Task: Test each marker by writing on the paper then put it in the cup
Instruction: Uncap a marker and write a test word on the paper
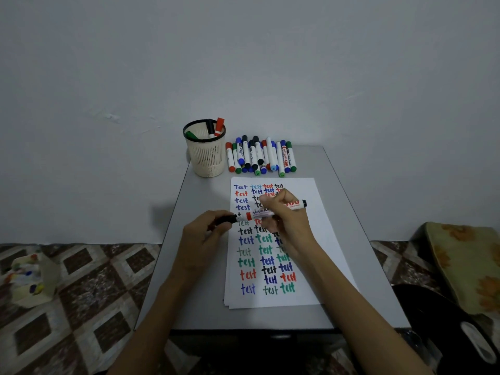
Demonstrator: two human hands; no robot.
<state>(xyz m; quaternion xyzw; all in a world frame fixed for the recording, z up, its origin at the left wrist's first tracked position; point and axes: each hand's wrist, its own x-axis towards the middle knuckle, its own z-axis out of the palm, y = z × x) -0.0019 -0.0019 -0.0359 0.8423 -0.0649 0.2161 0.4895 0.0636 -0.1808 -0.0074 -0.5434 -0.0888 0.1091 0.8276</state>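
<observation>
Both hands are busy over the middle of the sheet. The right hand (281, 212) is wrapped around the barrel of a white marker (261, 213), which it holds roughly level above the paper (311, 239), black tail end pointing to 3 o'clock. The left hand (205, 234) comes in from 9 o'clock and pinches the black cap (226, 219) at the marker's other end. Cap and barrel meet there, and whether the cap is coming off or going back on cannot be told from this view.

Up at 11 o'clock from the sheet stands the mesh cup (207, 155), and it holds only three markers (210, 128): one green, one black-capped, one red. At 12 o'clock, just beside the cup, lies the pile of markers (261, 156), well over a dozen in red, blue, green and black, stacked side by side on the counter (194, 266).

The paper is crowded with "test" written in rows and columns in all those colours, with bare white only down its 3 o'clock edge. Judged by the cup, the job looks barely begun: three are in, one is in hand, and the whole pile is left to write with and drop in.
</observation>
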